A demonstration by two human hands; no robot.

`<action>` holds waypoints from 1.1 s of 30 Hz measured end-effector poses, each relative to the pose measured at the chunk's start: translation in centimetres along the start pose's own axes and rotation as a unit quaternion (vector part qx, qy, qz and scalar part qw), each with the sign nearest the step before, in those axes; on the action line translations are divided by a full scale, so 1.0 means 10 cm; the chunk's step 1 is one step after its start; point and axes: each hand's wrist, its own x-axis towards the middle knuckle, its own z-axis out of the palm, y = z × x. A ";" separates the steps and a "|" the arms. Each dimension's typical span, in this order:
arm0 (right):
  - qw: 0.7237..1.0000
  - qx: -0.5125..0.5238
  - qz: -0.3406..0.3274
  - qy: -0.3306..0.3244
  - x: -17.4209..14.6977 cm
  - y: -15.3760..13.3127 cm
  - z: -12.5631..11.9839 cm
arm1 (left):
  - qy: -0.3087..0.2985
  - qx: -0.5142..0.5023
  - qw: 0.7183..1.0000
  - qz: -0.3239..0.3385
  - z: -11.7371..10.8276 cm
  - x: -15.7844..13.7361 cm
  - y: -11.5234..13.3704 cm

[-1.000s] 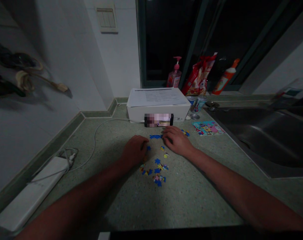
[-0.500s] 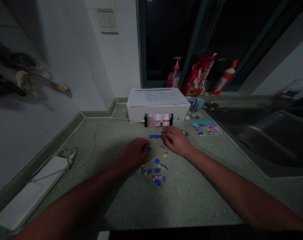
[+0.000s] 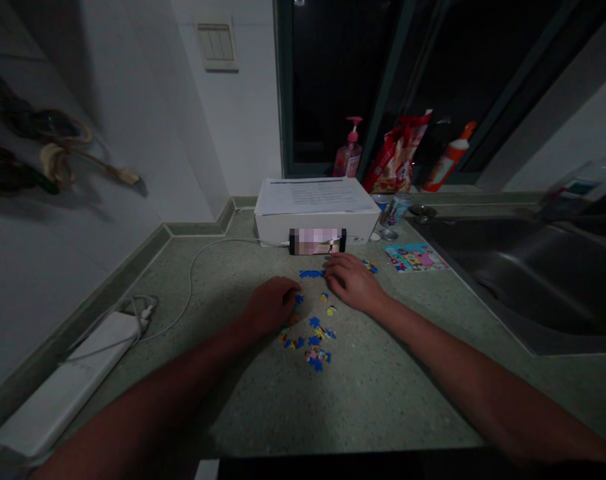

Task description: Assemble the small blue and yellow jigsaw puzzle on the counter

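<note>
Several small jigsaw pieces [image 3: 314, 341], blue and multicoloured, lie scattered on the counter between my forearms. Above them lies a short strip of blue jigsaw pieces [image 3: 311, 274]. My right hand [image 3: 357, 283] rests at the strip's right end, fingers bent and slightly apart, fingertips at or on its edge. To the strip's lower left is my left hand [image 3: 271, 303], its fingers curled in; whatever they hold is hidden. A blue jigsaw piece [image 3: 299, 299] shows beside its fingertips. More jigsaw pieces [image 3: 369, 266] lie partly hidden behind my right hand.
A phone [image 3: 317, 241] leans against a white box [image 3: 313, 223], its cable [image 3: 190, 280] running left to a power strip [image 3: 70, 380]. Right of my hands are a colourful picture card [image 3: 415, 257], a can [image 3: 397, 210] and the sink [image 3: 527, 280]. Bottles and a red bag [image 3: 395, 157] stand behind.
Both hands stay in nearly the same place, and the jigsaw pieces lie as before. The phone's picture differs, and the camera view has shifted slightly.
</note>
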 end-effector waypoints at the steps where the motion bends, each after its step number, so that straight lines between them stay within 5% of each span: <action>1: 1.000 -0.002 -0.001 0.000 0.00 0.00 0.00 | 0.000 0.001 1.000 0.000 0.00 0.00 0.00; 17: 1.000 -0.007 -0.004 -0.004 0.00 0.01 0.01 | -0.010 -0.007 1.000 -0.016 -0.02 0.01 0.03; 27: 1.000 0.000 -0.003 -0.004 0.00 0.03 0.01 | 0.061 -0.095 0.991 -0.075 -0.26 0.11 -0.16; 33: 1.000 0.001 -0.005 -0.010 0.01 0.02 0.00 | -0.020 -0.062 0.997 -0.028 -0.34 0.14 -0.18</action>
